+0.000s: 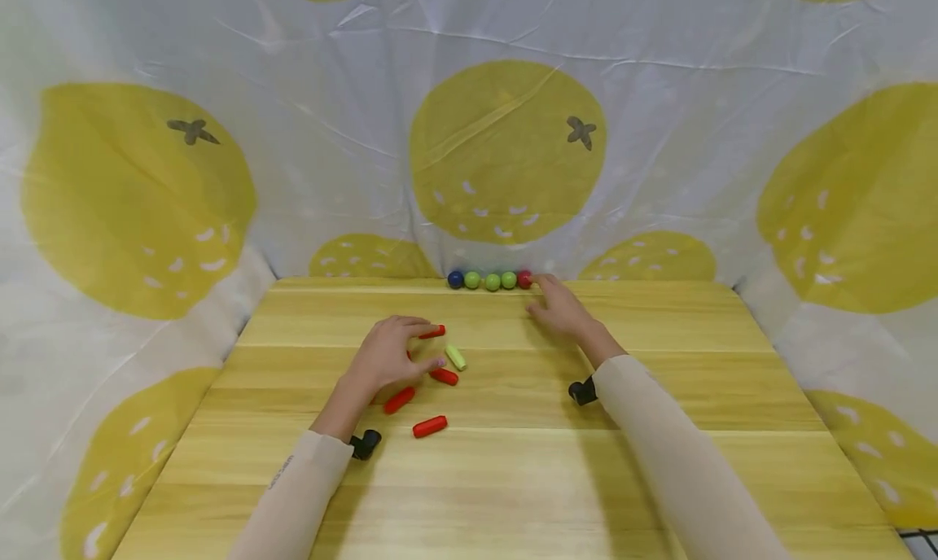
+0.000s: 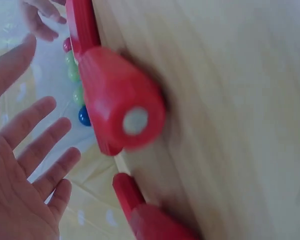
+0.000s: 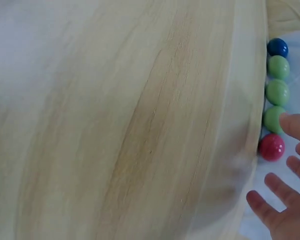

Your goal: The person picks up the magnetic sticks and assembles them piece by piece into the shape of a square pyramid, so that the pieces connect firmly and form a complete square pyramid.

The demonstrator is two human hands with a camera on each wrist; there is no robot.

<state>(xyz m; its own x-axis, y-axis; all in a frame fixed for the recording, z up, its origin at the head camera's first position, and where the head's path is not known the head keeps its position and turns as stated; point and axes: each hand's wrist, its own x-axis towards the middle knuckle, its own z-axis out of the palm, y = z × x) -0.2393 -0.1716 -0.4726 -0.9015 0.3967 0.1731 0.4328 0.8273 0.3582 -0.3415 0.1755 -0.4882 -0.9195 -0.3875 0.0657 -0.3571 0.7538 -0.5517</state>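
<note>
1. A light wooden tabletop [image 1: 506, 487], its grain running parallel to its far edge.
2. A whitish, creased sheet [image 1: 337, 169] hanging beyond the far edge and outside the left and right edges.
3. Large yellow lemons [image 1: 506, 157] printed on the sheet, one above the middle of the far edge, another beyond the far left corner.
4. Thin black wires [image 1: 920, 533] outside the right edge, toward its near end.

Red sticks [image 1: 430, 426]; lime-green stick [image 1: 456, 357]; blue, green and red balls [image 1: 493, 282]; white cloth [image 1: 506, 149] with yellow lemons
</note>
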